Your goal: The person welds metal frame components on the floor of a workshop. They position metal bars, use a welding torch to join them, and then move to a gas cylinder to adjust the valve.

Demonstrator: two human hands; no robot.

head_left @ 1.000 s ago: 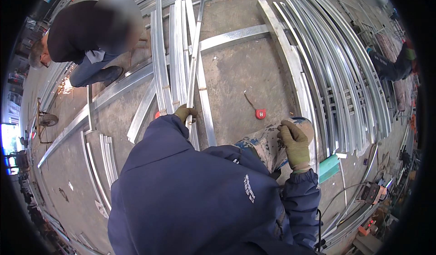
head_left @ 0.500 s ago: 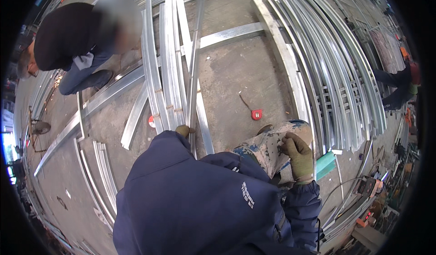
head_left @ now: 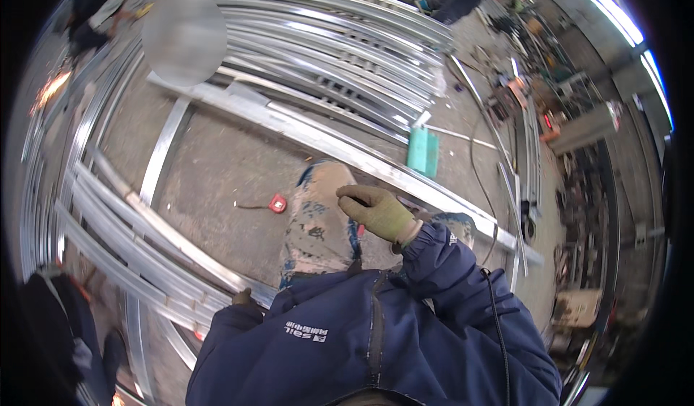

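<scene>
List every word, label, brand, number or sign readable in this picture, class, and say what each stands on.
White lettering on the front of the dark blue jacket: wording not copied out here.
Smaller white lettering on the right sleeve: too small and creased to read.
Pale mark on the red tape measure: too small to read.

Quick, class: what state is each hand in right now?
Left hand: at the metal strips, mostly hidden; grip cannot be told.
Right hand: loosely curled, nothing visibly held; whether shut, unclear.
</scene>
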